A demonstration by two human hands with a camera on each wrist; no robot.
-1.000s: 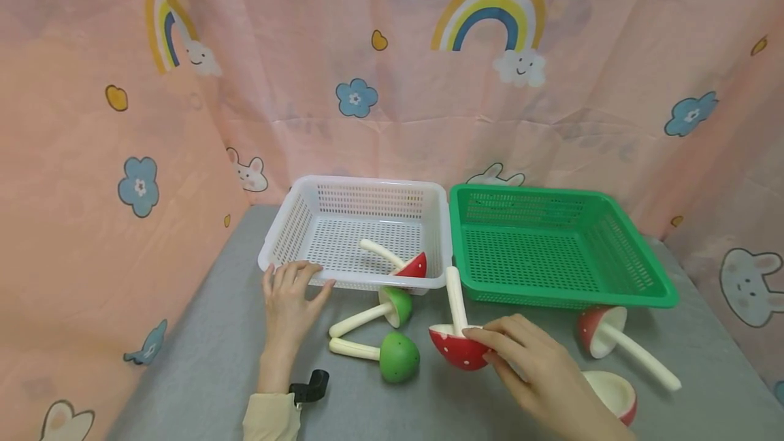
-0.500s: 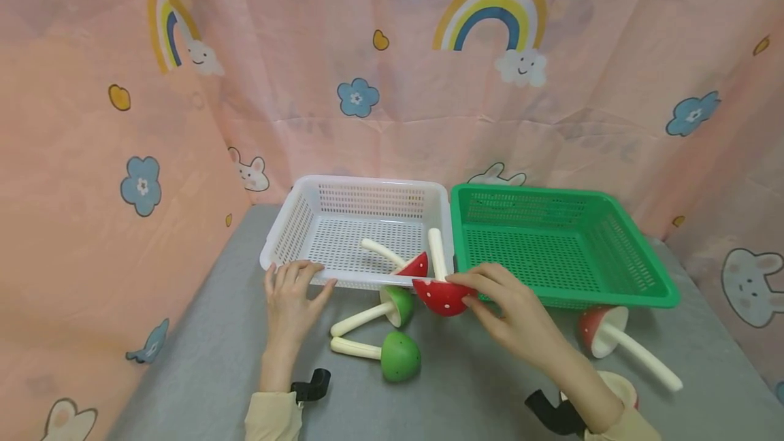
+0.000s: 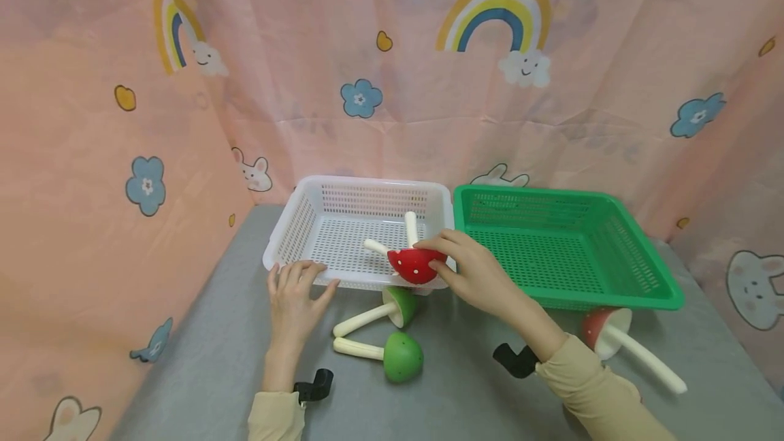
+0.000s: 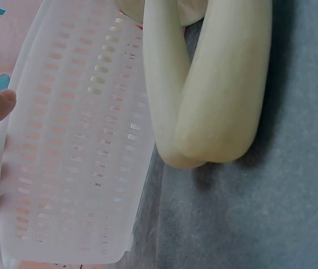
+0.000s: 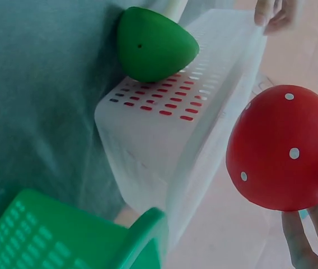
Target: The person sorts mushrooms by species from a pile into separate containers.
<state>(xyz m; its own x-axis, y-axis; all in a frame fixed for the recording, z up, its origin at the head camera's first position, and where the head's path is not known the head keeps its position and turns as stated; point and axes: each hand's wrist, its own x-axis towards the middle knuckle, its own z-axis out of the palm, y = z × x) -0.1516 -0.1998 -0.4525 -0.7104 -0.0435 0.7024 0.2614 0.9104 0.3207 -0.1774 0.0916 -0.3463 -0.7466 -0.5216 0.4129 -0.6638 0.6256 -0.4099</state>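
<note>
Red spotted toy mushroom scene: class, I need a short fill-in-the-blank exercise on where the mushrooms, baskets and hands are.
1. The right hand holds the red spotted toy mushroom above the ____ plastic basket.
2. The green plastic basket holds ____ mushrooms.
3. The left hand rests on the white basket's ____ rim.
4. On the grey table between the hands lie two ____ toy mushrooms.

Missing words: white; no; front; green

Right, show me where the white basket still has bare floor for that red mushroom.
White basket: its left and back floor, along the left wall, is bare. The front right corner is crowded: a red mushroom already lies there, under the one held by the right hand. The left hand rests on the front rim.
</note>
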